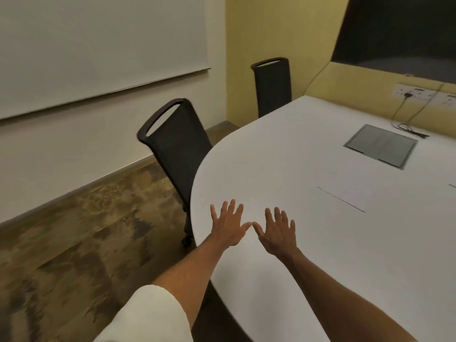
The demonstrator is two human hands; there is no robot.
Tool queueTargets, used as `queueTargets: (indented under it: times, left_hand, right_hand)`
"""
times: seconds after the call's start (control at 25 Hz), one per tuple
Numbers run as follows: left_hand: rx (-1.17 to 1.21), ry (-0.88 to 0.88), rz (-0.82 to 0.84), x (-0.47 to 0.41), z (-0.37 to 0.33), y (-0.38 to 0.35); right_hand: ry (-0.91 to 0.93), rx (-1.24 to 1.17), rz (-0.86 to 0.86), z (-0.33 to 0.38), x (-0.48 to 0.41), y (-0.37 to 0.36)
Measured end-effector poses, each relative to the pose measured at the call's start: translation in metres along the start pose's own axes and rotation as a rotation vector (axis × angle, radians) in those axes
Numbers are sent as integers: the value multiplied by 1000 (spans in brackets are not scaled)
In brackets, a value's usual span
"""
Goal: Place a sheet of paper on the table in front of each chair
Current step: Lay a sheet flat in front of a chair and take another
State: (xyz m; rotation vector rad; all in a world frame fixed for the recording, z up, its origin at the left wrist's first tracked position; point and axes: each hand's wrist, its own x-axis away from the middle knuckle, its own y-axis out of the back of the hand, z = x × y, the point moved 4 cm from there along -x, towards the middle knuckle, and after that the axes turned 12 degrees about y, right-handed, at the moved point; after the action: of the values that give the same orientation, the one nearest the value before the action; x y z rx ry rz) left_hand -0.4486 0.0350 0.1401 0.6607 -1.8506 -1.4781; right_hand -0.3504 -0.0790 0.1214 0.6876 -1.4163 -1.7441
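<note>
My left hand (228, 224) and my right hand (276, 233) are stretched out palm down over the near left end of the white table (283, 156), fingers spread, thumbs almost touching, holding nothing. A white sheet of paper (345, 188) lies flat on the table to the right of my hands, hard to tell from the surface but for its dark front edge. The corner of another sheet (452, 185) shows at the right border. A black chair (177, 144) stands at the table's left end, and a second black chair (271, 87) stands further back by the yellow wall.
A grey cable hatch (381, 145) is set into the table top, with a dark cable (409, 128) coiled behind it and running up to wall sockets (419, 92). A whiteboard (98, 45) hangs on the left wall. Brown patterned floor (86, 230) lies left of the table.
</note>
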Motion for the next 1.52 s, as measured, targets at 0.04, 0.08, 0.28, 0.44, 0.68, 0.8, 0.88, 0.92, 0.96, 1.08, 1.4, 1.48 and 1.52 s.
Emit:
queueTargets:
  times: [0.04,0.08,0.28,0.44,0.68,0.8,0.88,0.92,0.96,1.08,1.4,1.48,1.52]
  left_hand:
    - [-12,-35,0,-11,-13,1]
    - [-26,-69,2,-22,-26,1]
    - [-67,-234,37,-73,-88,0]
    - [-100,-381,62,-109,-129,-5]
    - [-155,-595,87,-159,-181,-17]
    - [-172,-665,98,-175,-208,-25]
    - [-156,-686,114,-184,-223,-29]
    - [-149,-692,126,-190,-231,-31]
    - [-146,-700,133,-195,-239,-33]
    - [-146,-718,143,-205,-262,-37]
    - [-163,-715,202,-243,-322,-71]
    - [-171,-709,219,-256,-335,-84]
    - [-174,-701,224,-263,-341,-91]
  right_hand:
    - [-29,-6,-15,-11,-4,5]
    - [-57,-10,-35,-22,-8,9]
    - [-225,-16,-83,-74,-26,23]
    - [-375,-44,-118,-109,-40,30]
    - [-591,-80,-153,-144,-63,42]
    - [-668,-76,-153,-163,-69,44]
    - [-698,-66,-157,-174,-73,47]
    - [-709,-69,-158,-180,-75,48]
    - [-721,-74,-160,-188,-78,49]
    - [-747,-59,-154,-212,-83,47]
    - [-824,-54,-171,-286,-100,29]
    - [-829,-49,-183,-306,-108,23]
    - [-827,-48,-189,-316,-112,20]
